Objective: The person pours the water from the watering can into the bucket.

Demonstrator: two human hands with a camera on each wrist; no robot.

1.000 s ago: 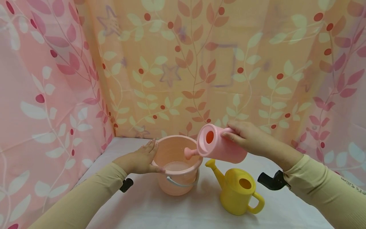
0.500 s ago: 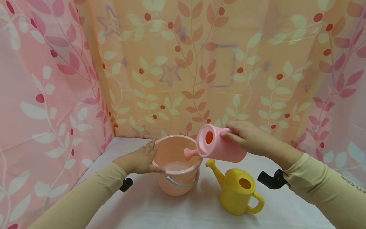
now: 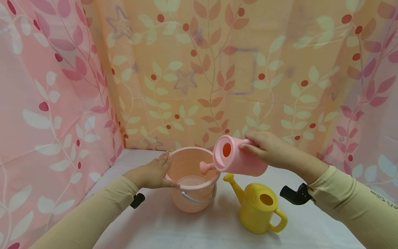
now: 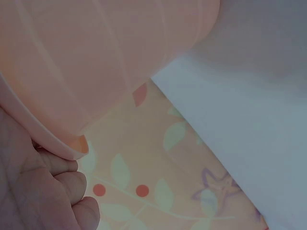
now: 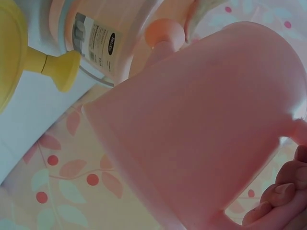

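Observation:
My right hand (image 3: 261,147) grips the handle of a pink watering can (image 3: 245,159), holding it tilted in the air. The can's rose (image 3: 204,168) hangs over the mouth of a light pink bucket (image 3: 191,200), which stands upright on the table. Against the bucket's left rim lies my left hand (image 3: 152,173), its fingers stretched out and its thumb along the front of the rim. The left wrist view shows that palm (image 4: 29,182) beside the rim. In the right wrist view, fingers (image 5: 278,194) wrap the can's handle. No stream of water is plainly visible.
A yellow watering can (image 3: 258,211) stands to the right of the bucket, its spout pointing toward it. The bucket's pale handle (image 3: 196,199) hangs down in front. Floral curtains (image 3: 186,76) enclose the white table (image 3: 192,235) at the back and sides.
The pink watering can and right hand have shifted very slightly left. The left hand, bucket and yellow can stay where they were.

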